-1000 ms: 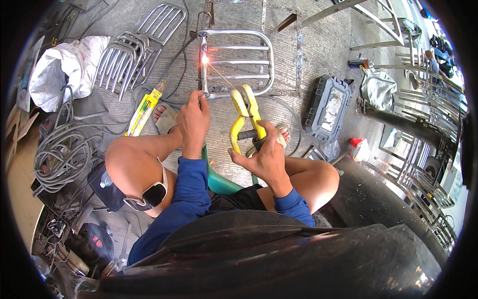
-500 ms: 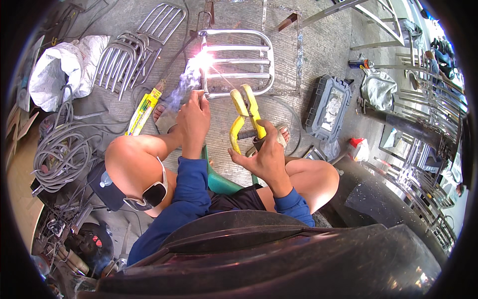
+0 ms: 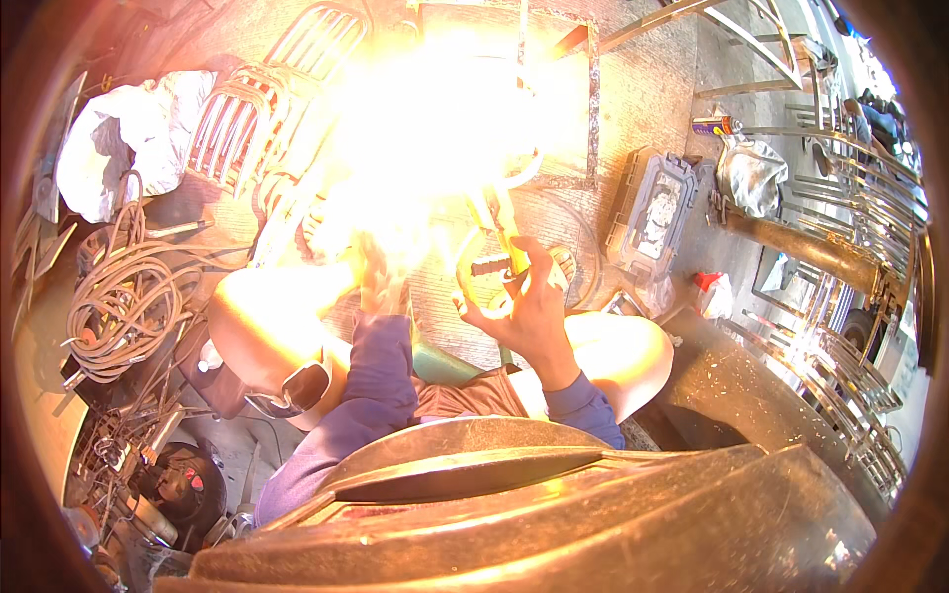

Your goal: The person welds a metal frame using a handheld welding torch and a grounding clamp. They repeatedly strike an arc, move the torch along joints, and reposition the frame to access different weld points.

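Observation:
A blinding welding glare (image 3: 425, 119) covers most of the shiny metal rack (image 3: 537, 166) on the floor before me; only part of its right edge shows. My right hand (image 3: 531, 318) is closed round the handle of a yellow electrode holder (image 3: 517, 259), whose jaws run up into the light. My left hand (image 3: 381, 282) reaches to the near left side of the rack. Its fingers are washed out by the brightness, so their grip and contact are hidden. The electrode tip cannot be made out either.
Several bent-tube racks (image 3: 225, 133) lie left, near a white sack (image 3: 124, 148) and coiled cable (image 3: 124, 296). On the right are a grey toolbox (image 3: 652, 212), a spray can (image 3: 716, 126) and metal frames (image 3: 830, 183). Sunglasses (image 3: 301, 387) hang at my left knee. A dark curved shield (image 3: 534, 514) fills the bottom.
The small arc at the rack's left side has flared into a huge glare, hiding the rack and my left fingers and tinting everything orange. My forearms stay in nearly the same place.

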Available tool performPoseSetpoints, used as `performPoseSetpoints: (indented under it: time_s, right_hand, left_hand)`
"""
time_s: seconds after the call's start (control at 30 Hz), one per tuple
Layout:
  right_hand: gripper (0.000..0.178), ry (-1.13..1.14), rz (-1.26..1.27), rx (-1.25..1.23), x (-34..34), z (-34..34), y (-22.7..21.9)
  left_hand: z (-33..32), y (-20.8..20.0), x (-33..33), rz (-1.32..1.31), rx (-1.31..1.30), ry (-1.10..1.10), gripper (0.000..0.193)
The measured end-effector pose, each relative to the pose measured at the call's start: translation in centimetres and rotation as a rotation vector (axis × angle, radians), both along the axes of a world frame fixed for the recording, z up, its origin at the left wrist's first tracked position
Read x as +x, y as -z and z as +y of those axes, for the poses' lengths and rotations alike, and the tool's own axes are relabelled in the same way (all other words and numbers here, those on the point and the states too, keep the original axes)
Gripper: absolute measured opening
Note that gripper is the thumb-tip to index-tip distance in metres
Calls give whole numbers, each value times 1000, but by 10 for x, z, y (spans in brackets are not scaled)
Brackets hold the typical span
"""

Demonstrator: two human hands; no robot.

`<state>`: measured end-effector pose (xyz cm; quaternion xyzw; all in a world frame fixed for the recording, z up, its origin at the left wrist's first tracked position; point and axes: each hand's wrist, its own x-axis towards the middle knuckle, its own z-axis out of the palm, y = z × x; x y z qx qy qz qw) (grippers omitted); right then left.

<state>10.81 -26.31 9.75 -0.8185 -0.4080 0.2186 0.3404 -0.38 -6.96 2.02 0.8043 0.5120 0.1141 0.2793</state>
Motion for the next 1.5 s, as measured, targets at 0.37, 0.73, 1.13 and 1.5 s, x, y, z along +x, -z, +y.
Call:
performPoseSetpoints:
  time_s: [0.37,0.73,1.13,1.5]
  right_hand:
    - [105,-9,-27,28,1,0,0]
    - [105,-34,-35,16,3,0,1]
    - [109,-24,-31,-11,2,2,0]
    - [102,-33,-45,5,2,2,-1]
  left_hand:
    - [-1,-1,3,-52,-12,-45,19]
    - [-2,-1,3,-75,5,-35,19]
    - [2,-13,6,78,-89,-32,23]
    - [1,19,-4,75,49,42,22]
